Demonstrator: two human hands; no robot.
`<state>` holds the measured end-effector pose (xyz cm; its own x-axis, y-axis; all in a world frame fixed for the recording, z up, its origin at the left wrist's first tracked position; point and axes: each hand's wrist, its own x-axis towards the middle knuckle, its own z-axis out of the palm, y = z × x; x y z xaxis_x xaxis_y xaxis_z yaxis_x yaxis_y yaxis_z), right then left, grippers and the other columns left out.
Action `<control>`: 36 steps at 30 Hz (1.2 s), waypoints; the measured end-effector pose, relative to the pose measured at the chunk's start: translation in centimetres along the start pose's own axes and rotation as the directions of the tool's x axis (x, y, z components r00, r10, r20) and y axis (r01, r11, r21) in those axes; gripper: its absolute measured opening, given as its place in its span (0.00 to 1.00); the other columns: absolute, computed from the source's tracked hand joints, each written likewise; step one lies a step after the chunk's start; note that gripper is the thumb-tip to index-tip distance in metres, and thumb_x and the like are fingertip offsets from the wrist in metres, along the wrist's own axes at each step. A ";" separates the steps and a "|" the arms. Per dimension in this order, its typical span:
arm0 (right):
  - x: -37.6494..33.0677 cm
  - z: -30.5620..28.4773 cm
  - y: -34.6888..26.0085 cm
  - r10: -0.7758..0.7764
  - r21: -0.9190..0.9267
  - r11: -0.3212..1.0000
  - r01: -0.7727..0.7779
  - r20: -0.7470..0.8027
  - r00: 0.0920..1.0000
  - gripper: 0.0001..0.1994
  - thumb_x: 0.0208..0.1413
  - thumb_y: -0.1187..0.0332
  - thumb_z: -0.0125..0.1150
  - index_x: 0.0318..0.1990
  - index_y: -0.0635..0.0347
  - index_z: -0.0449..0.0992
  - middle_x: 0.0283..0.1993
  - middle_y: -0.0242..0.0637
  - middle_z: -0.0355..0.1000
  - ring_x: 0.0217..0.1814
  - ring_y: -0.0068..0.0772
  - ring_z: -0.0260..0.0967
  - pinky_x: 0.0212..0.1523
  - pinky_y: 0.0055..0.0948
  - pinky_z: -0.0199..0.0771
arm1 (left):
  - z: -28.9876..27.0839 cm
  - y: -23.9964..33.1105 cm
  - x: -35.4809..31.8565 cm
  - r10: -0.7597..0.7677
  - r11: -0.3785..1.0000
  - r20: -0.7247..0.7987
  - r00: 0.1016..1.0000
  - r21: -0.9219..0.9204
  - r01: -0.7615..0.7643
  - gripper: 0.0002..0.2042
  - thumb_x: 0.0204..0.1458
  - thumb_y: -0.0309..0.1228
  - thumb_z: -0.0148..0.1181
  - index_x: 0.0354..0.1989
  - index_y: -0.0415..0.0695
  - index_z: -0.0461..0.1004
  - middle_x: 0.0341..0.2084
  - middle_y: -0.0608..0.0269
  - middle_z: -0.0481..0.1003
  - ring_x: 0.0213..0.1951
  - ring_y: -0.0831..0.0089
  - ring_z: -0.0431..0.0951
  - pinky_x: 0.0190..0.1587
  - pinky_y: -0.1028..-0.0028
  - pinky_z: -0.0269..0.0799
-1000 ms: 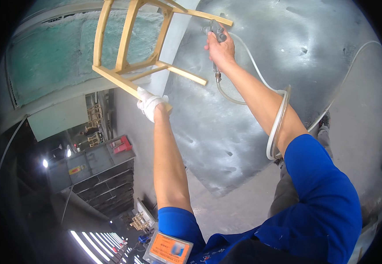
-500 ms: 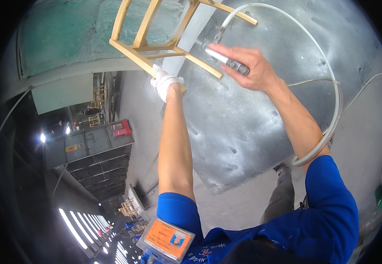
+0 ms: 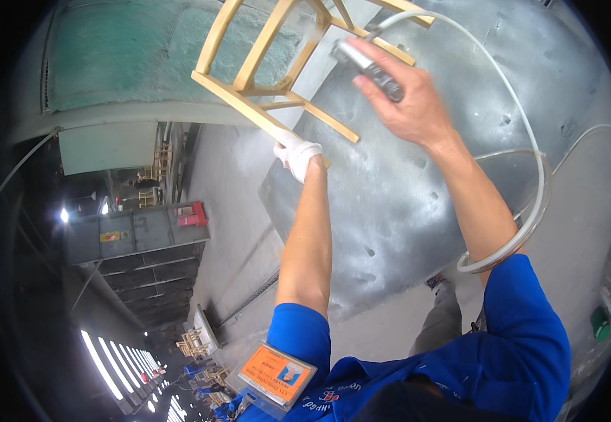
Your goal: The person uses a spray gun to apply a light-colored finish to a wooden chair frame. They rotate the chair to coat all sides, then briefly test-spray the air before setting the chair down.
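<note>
Light-wood chair frame (image 3: 266, 46), squared bars with softened edges, pale smooth finish, two curved members at its left, straight legs poking out right. Part of it runs out of view at the far edge. Left hand (image 3: 297, 156), covered in wrinkled white cloth, is closed around the near end of the frame's long bar; the frame slants away from it, far and left, off the floor. Bare right hand (image 3: 414, 105) is curled round a silver-and-dark metal spray gun (image 3: 368, 67), cylindrical body, slightly blurred; can't tell trigger position. Gun's front end points far-left toward the frame and sits right of the curved members; one leg passes behind the right hand in view, can't tell if they touch. Smooth whitish flexible hose (image 3: 530, 128) arcs from the gun, over to the right, then loops round the forearm near the blue fabric sleeve (image 3: 523, 309). Below: dull grey metal sheet (image 3: 390, 211), scuffed, dented, cloudy pale patches. Far left: rough-textured green panel (image 3: 115, 63) with a pale smooth ledge (image 3: 143, 112) along its near side. Farther left and nearer: flat-fronted grey cabinet (image 3: 154, 232).
</note>
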<state>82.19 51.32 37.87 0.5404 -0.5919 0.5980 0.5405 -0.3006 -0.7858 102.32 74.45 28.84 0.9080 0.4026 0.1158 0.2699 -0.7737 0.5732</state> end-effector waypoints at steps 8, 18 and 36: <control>0.4 0.1 -4.1 -0.006 0.049 0.999 -0.006 0.250 0.968 0.25 0.65 0.69 0.64 0.70 0.50 0.74 0.56 0.43 0.83 0.51 0.37 0.83 0.55 0.34 0.80 | -2.4 2.0 -5.2 -0.046 0.969 -0.047 0.998 -0.247 0.033 0.38 0.66 0.68 0.36 0.70 0.51 0.67 0.58 0.55 0.77 0.58 0.56 0.78 0.62 0.60 0.69; 4.6 -3.6 -3.8 0.009 -0.016 1.000 -0.010 -0.067 0.998 0.25 0.64 0.69 0.65 0.69 0.50 0.74 0.60 0.45 0.80 0.57 0.42 0.82 0.58 0.35 0.79 | -3.5 4.1 -6.9 -0.166 0.949 -0.033 0.986 -0.278 0.151 0.37 0.63 0.68 0.45 0.71 0.55 0.67 0.56 0.59 0.79 0.56 0.57 0.79 0.60 0.60 0.71; 11.8 2.6 -6.5 0.149 0.110 0.981 -0.158 0.090 0.985 0.27 0.66 0.65 0.61 0.73 0.44 0.70 0.59 0.45 0.81 0.53 0.37 0.82 0.52 0.34 0.82 | -4.1 5.4 -7.6 -0.211 0.907 -0.022 0.977 -0.378 0.187 0.39 0.60 0.69 0.50 0.69 0.52 0.70 0.53 0.55 0.81 0.53 0.58 0.81 0.57 0.60 0.73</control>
<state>86.73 48.24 50.50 0.6706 -0.5602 0.4864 0.5160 -0.1188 -0.8483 95.60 69.18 34.36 0.8235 0.5672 0.0105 0.2934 -0.4417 0.8478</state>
